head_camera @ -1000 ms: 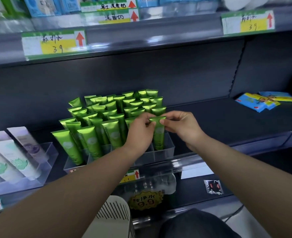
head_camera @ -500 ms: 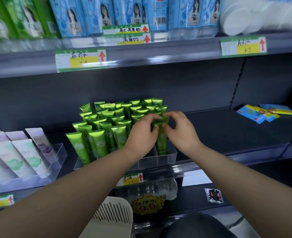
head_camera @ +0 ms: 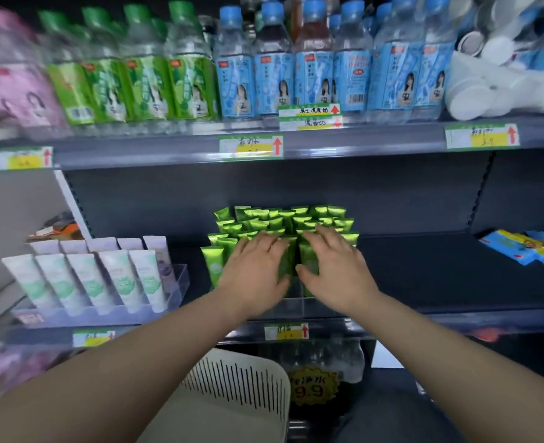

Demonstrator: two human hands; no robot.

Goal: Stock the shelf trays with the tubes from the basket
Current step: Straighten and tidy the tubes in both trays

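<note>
On the middle shelf, over the front of the clear tray (head_camera: pixel 299 310), both hands lie flat with fingers spread and fairly straight, gripping nothing. The left hand (head_camera: pixel 254 270) covers the front rows in the tray's left half. The right hand (head_camera: pixel 335 270) covers those in its right half, its thumb pointing inward against the face of one tube. The hands sit just beside each other, with a narrow strip of green showing between them.

The green tubes (head_camera: pixel 283 219) stand upright in the tray, packed in tight rows with their flat crimped ends up. Their skin is a glossy metallic green with a pale round mark low on the face. The back rows stand clear of the fingers. The tray is see-through hard plastic with straight walls.

Below the tray stands the basket (head_camera: pixel 238 390), cream plastic with a rounded rim and thin vertical slots; its inside is hidden. Left of the tray, a second clear holder (head_camera: pixel 181 282) carries white tubes (head_camera: pixel 88 284) with a soft green leaf print, slanted back, and lilac ones behind them. Above the tray, a shelf holds blurred bottles (head_camera: pixel 296 78) with green or blue labels. Right of the tray lie flat blue-and-yellow packets (head_camera: pixel 525 249).
</note>
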